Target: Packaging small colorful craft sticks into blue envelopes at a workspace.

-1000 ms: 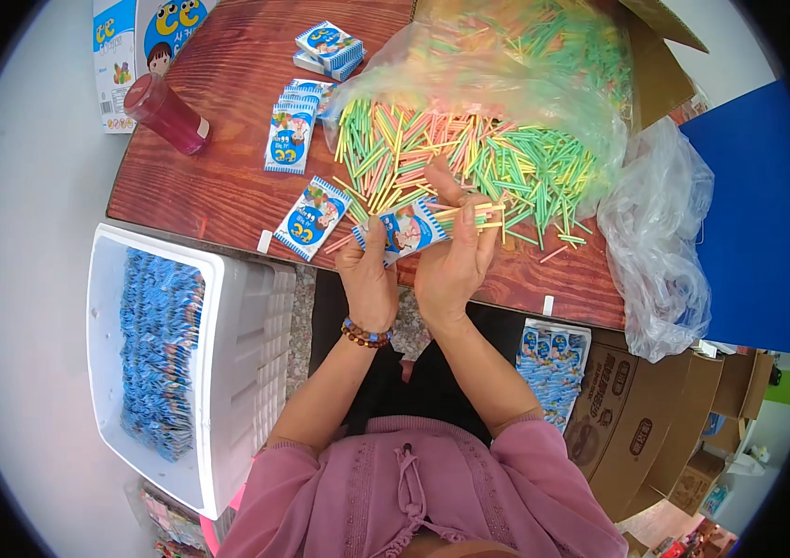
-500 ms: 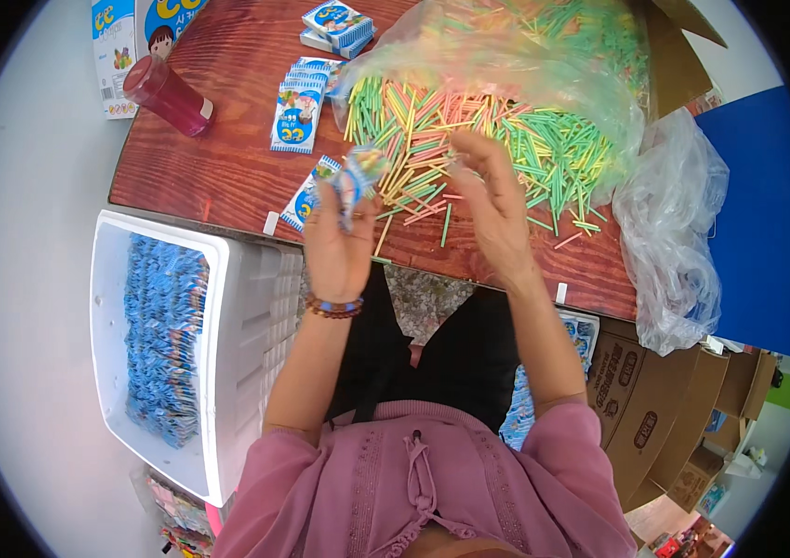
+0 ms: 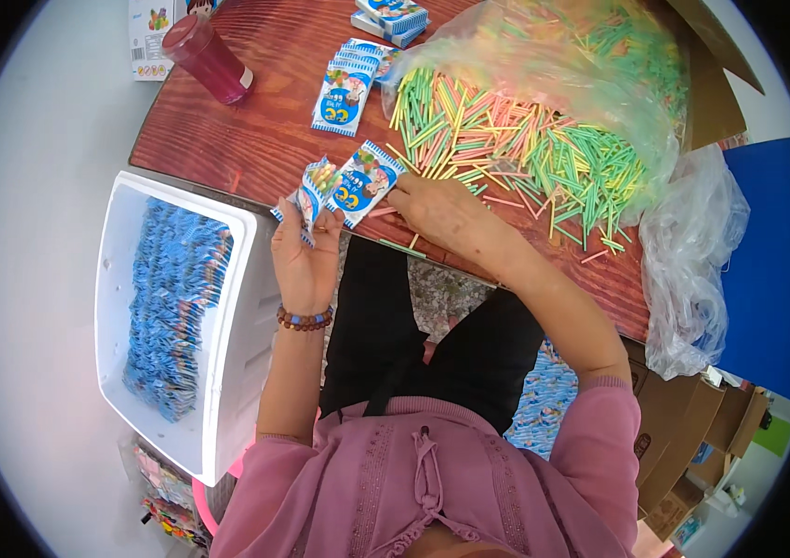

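Observation:
My left hand (image 3: 306, 256) pinches a small blue-and-white sachet (image 3: 318, 184) between thumb and fingers, tilted up near the table's front edge. Just right of it, a second matching sachet (image 3: 367, 183) lies on the table, partly overlapped by the held one. My right hand (image 3: 446, 216) is closed, with its fingertips at that second sachet's right edge; the palm is hidden. Beyond the right hand spreads a loose pile of thin pastel sticks (image 3: 497, 126), green, yellow and pink, spilling from a clear plastic bag (image 3: 544, 56).
Several sachets (image 3: 344, 98) are stacked farther back, with small boxes (image 3: 395, 19) behind. A pink-red jar (image 3: 209, 60) leans at the left. Below the table's left edge stands a white foam box (image 3: 237, 232) packed with blue sachets. Crumpled clear plastic (image 3: 692, 270) hangs at the right corner.
My right hand has moved left from the stick pile to the second sachet. My left hand has lowered and drawn left with its sachet. The whole view has shifted slightly.

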Demonstrator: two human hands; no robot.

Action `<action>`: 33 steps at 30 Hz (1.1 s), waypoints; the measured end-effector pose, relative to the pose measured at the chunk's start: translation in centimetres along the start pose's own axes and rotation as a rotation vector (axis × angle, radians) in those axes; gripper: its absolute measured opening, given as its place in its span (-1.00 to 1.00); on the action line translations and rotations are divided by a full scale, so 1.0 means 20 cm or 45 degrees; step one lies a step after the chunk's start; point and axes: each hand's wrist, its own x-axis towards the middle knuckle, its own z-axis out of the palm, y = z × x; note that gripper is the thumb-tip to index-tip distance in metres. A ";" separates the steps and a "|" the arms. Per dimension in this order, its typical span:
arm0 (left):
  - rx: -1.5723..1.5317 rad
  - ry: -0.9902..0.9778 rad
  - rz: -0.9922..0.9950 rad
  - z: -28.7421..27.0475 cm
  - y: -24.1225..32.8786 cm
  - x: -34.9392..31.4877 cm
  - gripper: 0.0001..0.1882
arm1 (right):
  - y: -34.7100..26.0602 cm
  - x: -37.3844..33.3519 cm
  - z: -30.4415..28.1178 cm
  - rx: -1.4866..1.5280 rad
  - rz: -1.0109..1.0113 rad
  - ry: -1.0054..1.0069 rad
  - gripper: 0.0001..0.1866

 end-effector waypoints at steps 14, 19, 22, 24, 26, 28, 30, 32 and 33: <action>0.029 0.047 -0.026 -0.01 -0.01 -0.03 -0.68 | 0.02 -0.07 -0.13 -0.090 -0.133 -0.214 -0.88; 0.081 0.081 -0.037 0.04 -0.03 -0.02 -0.69 | -0.06 -0.04 -0.09 -0.239 -0.113 -0.212 -0.90; 0.070 0.079 -0.058 0.05 -0.04 -0.02 -0.70 | -0.05 -0.03 -0.03 -0.265 -0.128 -0.204 -0.90; 0.042 0.085 -0.062 0.05 -0.07 -0.03 -0.70 | -0.03 -0.02 0.00 -0.290 -0.150 -0.137 -0.88; -0.012 0.046 -0.081 0.06 -0.10 -0.03 -0.71 | 0.03 -0.02 -0.02 -0.121 0.076 -0.235 -0.86; 0.034 -0.016 -0.070 0.08 -0.11 -0.03 -0.71 | 0.08 -0.06 -0.14 0.140 0.141 -0.092 -0.88; 0.071 -0.016 -0.095 0.09 -0.12 -0.03 -0.70 | 0.05 -0.08 -0.27 0.916 0.505 0.135 -0.91; 0.058 -0.036 -0.098 0.09 -0.14 -0.02 -0.71 | -0.01 -0.10 -0.34 1.270 0.532 0.394 -0.91; 0.048 -0.064 -0.114 0.09 -0.16 -0.01 -0.72 | -0.04 -0.12 -0.37 1.618 0.558 0.675 -0.91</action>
